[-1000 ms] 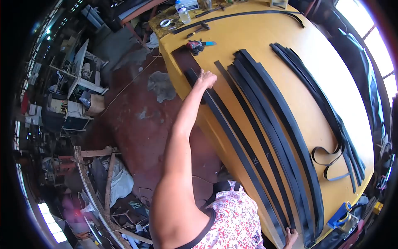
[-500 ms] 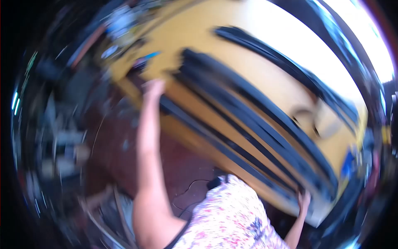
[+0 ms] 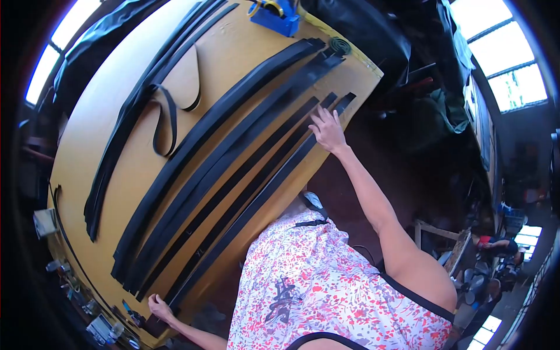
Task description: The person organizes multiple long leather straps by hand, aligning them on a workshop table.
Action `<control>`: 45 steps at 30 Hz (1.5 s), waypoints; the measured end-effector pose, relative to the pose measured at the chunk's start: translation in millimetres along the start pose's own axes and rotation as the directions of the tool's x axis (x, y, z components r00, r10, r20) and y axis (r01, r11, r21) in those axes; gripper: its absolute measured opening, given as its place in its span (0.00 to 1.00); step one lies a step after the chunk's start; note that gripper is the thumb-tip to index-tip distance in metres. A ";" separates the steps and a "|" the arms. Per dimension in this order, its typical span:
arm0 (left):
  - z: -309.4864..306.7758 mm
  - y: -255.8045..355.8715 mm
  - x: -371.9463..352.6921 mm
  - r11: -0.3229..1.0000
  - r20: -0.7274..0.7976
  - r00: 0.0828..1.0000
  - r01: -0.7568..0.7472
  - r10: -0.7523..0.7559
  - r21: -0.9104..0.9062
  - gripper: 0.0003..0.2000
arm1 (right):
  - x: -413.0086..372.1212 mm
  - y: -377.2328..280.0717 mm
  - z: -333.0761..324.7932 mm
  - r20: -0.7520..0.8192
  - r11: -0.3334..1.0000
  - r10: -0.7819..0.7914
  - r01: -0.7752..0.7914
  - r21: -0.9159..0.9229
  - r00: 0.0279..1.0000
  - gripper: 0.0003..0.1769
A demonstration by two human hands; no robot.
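Long black strips (image 3: 216,119) lie side by side along the yellow table (image 3: 70,157). Three narrow ones run nearest the front edge, and the middle narrow strip (image 3: 239,207) bears a light "XL" mark. My right hand (image 3: 329,129) rests at their upper right ends, fingers spread and touching a strip. At the lower left ends, my left hand (image 3: 160,307) has its fingers curled together at the end of a black strip by the table edge; its fingertips are partly hidden.
A blue tape dispenser (image 3: 277,17) stands at the far edge. A small green coil (image 3: 339,46) sits on the strip ends. A looped black strip (image 3: 166,119) lies mid-table beside a tan curved piece (image 3: 185,81). A wooden frame (image 3: 458,251) stands at right.
My view has swung round to the right, so the strips now slant the other way. My right hand has come into fuller view, while my left hand sits low in the picture.
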State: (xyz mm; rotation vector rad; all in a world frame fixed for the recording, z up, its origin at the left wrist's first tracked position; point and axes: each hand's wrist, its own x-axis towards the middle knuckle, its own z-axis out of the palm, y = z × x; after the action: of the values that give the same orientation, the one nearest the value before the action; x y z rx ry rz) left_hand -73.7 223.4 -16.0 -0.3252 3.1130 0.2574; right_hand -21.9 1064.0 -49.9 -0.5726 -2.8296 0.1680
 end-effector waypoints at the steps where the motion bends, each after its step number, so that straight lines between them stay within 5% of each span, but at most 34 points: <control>1: -7.9 44.9 -5.5 0.995 -0.009 0.998 -0.064 0.064 -0.077 0.08 | 0.8 8.4 -6.9 -0.077 0.999 0.031 -0.032 -0.004 0.997 0.20; 4: -11.5 170.8 -24.2 0.931 -0.048 0.972 -0.235 0.231 -0.278 0.09 | 7.3 61.5 -25.4 -0.156 0.961 0.250 -0.226 0.159 0.956 0.16; 6: -11.0 254.1 -42.0 0.897 -0.027 0.948 -0.309 0.317 -0.317 0.08 | 9.8 99.3 -31.3 -0.163 0.843 0.475 -0.394 0.366 0.865 0.13; 7: -8.8 294.2 -52.5 0.887 0.002 0.942 -0.317 0.337 -0.335 0.08 | 12.6 111.4 -41.5 -0.048 0.711 0.598 -0.501 0.493 0.800 0.12; 14: 33.3 521.3 -127.8 0.719 0.125 0.753 -0.544 0.646 -0.433 0.04 | 34.8 177.6 -26.1 0.086 0.546 0.555 -0.441 0.712 0.827 0.20; 17: 50.4 587.3 -145.0 0.613 0.115 0.649 -0.625 0.752 -0.483 0.04 | 40.4 180.4 -26.1 0.086 0.696 0.403 -0.366 0.618 0.911 0.20; 19: 55.4 621.9 -154.3 0.580 0.109 0.622 -0.633 0.775 -0.512 0.04 | 40.5 186.4 -24.3 0.115 0.635 0.401 -0.366 0.680 0.909 0.19; 27: 87.7 695.6 -169.6 0.532 0.125 0.582 -0.607 0.804 -0.591 0.06 | 31.2 191.9 -35.4 0.369 0.358 0.369 -0.497 0.791 0.853 0.10; 29: 103.6 709.8 -167.5 0.502 0.014 0.583 -0.686 0.812 -0.527 0.12 | 35.0 188.2 -41.4 0.376 0.353 0.401 -0.519 0.779 0.836 0.10; 34: 135.2 723.2 -165.4 0.521 0.116 0.558 -0.654 0.822 -0.548 0.27 | 42.3 182.8 -41.1 0.399 0.460 0.395 -0.554 0.694 0.828 0.11; 36: 140.5 721.6 -164.8 0.516 0.123 0.544 -0.666 0.830 -0.539 0.28 | 42.0 181.7 -41.1 0.452 0.450 0.414 -0.610 0.652 0.790 0.10; 39: 151.8 713.4 -165.7 0.511 0.108 0.546 -0.670 0.831 -0.539 0.27 | 34.6 189.5 -37.3 0.504 0.258 0.388 -0.616 0.744 0.772 0.11; 45: 152.9 711.8 -167.9 0.546 0.149 0.558 -0.662 0.817 -0.514 0.27 | 43.6 199.4 -54.8 0.601 0.311 0.294 -0.669 0.675 0.743 0.13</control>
State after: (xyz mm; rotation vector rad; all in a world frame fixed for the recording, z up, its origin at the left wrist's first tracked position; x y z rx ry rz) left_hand -58.0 969.6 -48.2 1.0253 2.5508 0.8506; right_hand 26.8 1267.4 -19.7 -1.1902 -2.2004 1.9094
